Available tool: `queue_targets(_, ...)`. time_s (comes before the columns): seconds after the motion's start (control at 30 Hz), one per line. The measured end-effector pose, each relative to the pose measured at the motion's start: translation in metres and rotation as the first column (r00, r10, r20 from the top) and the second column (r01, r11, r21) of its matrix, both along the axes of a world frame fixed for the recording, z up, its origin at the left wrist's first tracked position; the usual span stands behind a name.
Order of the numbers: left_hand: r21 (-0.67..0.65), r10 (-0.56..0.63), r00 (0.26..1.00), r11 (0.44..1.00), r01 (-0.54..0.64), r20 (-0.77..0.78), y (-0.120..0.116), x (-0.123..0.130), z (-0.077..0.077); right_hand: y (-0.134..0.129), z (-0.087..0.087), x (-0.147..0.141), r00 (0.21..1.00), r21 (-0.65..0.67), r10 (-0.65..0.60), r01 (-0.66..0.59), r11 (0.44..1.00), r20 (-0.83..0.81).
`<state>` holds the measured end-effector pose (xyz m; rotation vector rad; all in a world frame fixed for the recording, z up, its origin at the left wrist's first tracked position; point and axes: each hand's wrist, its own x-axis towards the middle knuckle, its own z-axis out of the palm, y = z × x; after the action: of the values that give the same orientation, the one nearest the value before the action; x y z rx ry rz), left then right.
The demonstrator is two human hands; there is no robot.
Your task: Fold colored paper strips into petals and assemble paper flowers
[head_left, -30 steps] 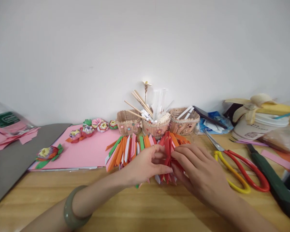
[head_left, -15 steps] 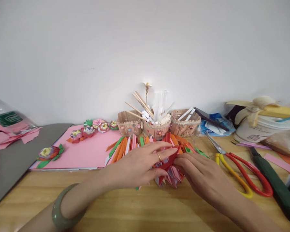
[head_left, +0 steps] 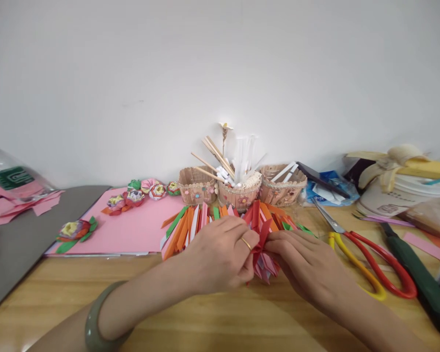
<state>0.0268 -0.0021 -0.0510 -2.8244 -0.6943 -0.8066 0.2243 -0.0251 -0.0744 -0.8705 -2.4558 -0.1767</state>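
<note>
Near the middle of the table, my left hand [head_left: 223, 252] has its fingers curled in on a piece of folded red paper [head_left: 263, 233]. From the other side my right hand [head_left: 300, 256] grips the same red paper, its fingers pressed together. Their fingertips almost meet and hide the paper's lower part. Behind and under the hands lie many folded paper strips [head_left: 183, 230] in orange, green, white, pink and red. Pink folded pieces [head_left: 266, 269] show just below the fingertips.
Three small decorated baskets [head_left: 242, 195] with sticks and straws stand by the wall. Scissors [head_left: 377, 264] and a dark green tool [head_left: 418, 278] lie right. Paper flowers [head_left: 75, 231] rest on pink sheets [head_left: 132, 232] at left. A banana peel [head_left: 407, 159] tops a white-lidded tub [head_left: 392, 195].
My left hand's fingers have gone from stretched out over the red paper to curled in on it. My right hand has stayed nearly in place. The view has shifted slightly.
</note>
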Motion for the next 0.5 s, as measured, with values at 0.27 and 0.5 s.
queue_targets(0.27,0.012,0.207,0.978,0.978,-0.206,-0.028,-0.004,0.008,-0.024,-0.006,-0.003,-0.013,0.976,-0.017,-0.219,0.218,0.976,-0.003)
queue_targets(0.5,-0.146,0.109,0.994,0.983,-0.108,-0.001,-0.003,0.002,-0.026,-0.01,0.0,-0.011,0.985,-0.021,-0.174,0.174,0.985,0.015)
